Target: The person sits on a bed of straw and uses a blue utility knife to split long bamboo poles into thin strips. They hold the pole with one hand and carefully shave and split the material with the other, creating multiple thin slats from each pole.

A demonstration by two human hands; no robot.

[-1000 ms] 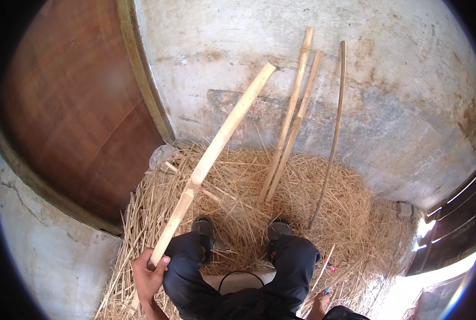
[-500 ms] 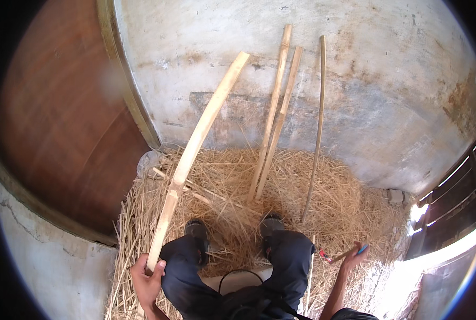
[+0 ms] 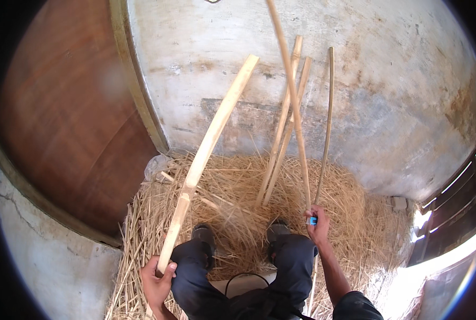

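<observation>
My left hand (image 3: pixel 158 280), at the lower left, is closed around the lower part of a wide, pale split bamboo strip (image 3: pixel 199 162). The strip slants up and away to the right, with a node partway along it. My right hand (image 3: pixel 319 226) is beyond my right knee, closed at the lower end of a long, thin bamboo stick (image 3: pixel 296 120). That stick rises past the top of the view. A small blue object (image 3: pixel 313 220) shows at the same hand's fingers; its kind is unclear.
Two bamboo strips (image 3: pixel 282 125) and a thin, darker stick (image 3: pixel 328 114) lean on the stained wall (image 3: pixel 393 69). Straw (image 3: pixel 350 213) covers the ground around my feet. A brown panel (image 3: pixel 72 133) stands left, a slatted wooden structure (image 3: pixel 454 205) right.
My right hand has moved inward and forward from the lower right, and the long thin stick now rises from it. My left hand still grips the wide strip. The view has shifted slightly.
</observation>
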